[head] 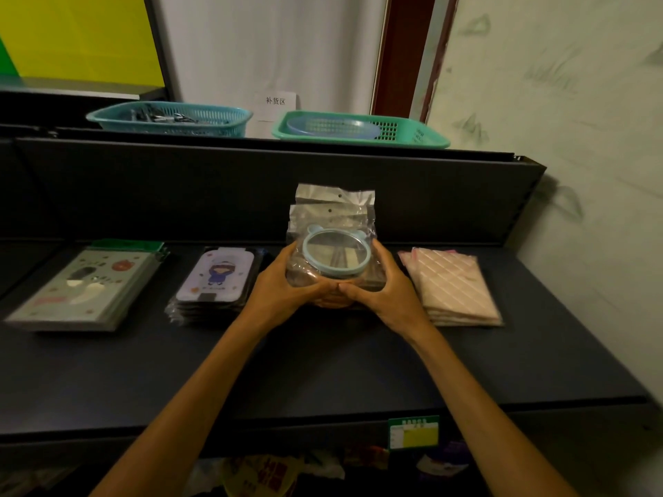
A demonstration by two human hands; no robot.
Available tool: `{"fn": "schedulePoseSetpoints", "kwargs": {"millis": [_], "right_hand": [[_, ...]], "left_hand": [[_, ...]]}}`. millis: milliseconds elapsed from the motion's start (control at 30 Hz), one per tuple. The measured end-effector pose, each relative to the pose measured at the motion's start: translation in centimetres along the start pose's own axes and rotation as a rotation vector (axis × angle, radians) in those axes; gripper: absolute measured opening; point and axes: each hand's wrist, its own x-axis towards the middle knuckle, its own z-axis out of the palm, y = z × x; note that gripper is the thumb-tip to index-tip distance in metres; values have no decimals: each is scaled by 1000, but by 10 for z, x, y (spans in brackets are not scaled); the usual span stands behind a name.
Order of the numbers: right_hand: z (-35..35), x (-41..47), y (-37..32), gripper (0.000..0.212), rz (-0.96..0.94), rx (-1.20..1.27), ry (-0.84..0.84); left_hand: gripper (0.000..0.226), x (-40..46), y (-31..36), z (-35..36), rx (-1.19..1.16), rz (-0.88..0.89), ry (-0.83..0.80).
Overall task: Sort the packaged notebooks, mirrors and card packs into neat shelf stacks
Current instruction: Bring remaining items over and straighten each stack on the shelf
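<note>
A stack of bagged round mirrors (333, 251), the top one with a light blue eared frame, stands at the middle of the dark shelf (323, 367). My left hand (283, 285) cups its left side and my right hand (380, 285) cups its right side, thumbs meeting at the front. The bags' clear top flaps stick up behind. To the left lies a stack of purple cartoon-girl packs (215, 278). Further left sits a pile of grey-green packaged notebooks (86, 288). A pile of pink quilted packs (455, 285) lies to the right.
On the ledge above stand a teal basket (168, 118) holding small metal items and a green basket (358, 130) with a blue lid inside. A dark back panel (215, 188) rises behind the stacks. A green and yellow price tag (414, 432) hangs on the shelf's front edge.
</note>
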Motion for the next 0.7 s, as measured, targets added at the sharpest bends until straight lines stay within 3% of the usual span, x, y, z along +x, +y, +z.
{"fn": "schedulePoseSetpoints", "kwargs": {"millis": [233, 367, 700], "right_hand": [[-2, 0, -6, 91, -5, -11, 14], [-4, -2, -9, 79, -20, -5, 32], [-12, -1, -13, 83, -20, -15, 42]], "left_hand": [[84, -4, 10, -2, 39, 73, 30], [77, -8, 6, -1, 114, 113, 60], [76, -11, 16, -8, 159, 150, 82]]}}
